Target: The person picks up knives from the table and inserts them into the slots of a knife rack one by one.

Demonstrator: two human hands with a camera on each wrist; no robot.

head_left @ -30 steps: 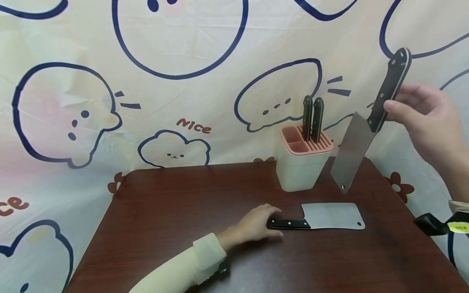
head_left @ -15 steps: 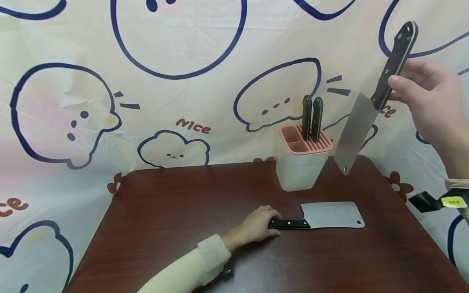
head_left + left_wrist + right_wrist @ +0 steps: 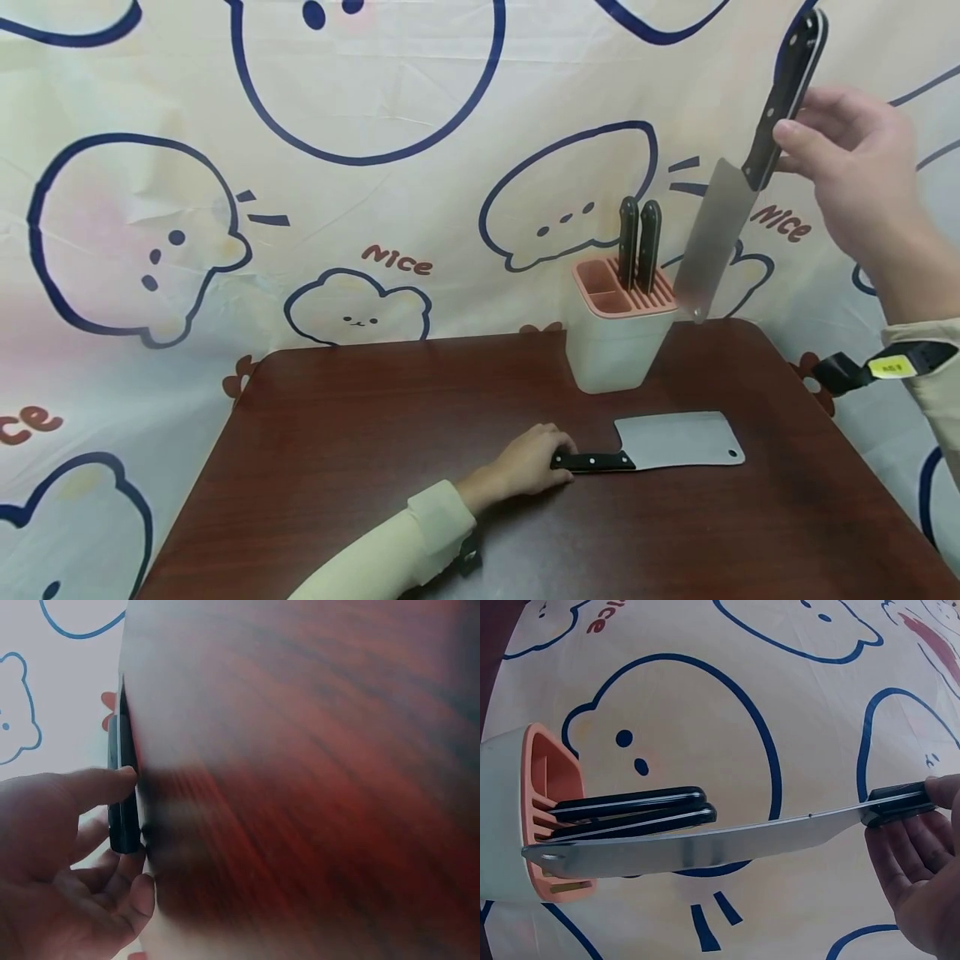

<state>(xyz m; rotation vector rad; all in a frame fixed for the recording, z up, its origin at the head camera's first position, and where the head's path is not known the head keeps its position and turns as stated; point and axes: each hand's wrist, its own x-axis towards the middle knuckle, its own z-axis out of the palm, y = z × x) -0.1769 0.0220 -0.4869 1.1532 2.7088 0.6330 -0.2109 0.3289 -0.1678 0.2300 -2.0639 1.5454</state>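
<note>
Right hand [image 3: 855,158] pinches the knife [image 3: 737,190] by its handle [image 3: 784,93], tilted; best squared to the slots [image 3: 660,292] of the holder [image 3: 617,354] before lowering. Left hand [image 3: 527,461] grips the cleaver [image 3: 660,444].

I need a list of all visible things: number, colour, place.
Table: one, brown, lower centre
Knife block: one, pale and pink, on table
Block knives: two, black handles, in block
Cleaver: one, silver and black, on table
Raised knife: one, silver and black, midair, right
Backdrop: one, cream and navy, behind table
Wrist devices: two, black, either side
Sleeves: two, cream, left and right
Left hand: one, bare, on cleaver handle
Right hand: one, bare, holding raised knife
</note>
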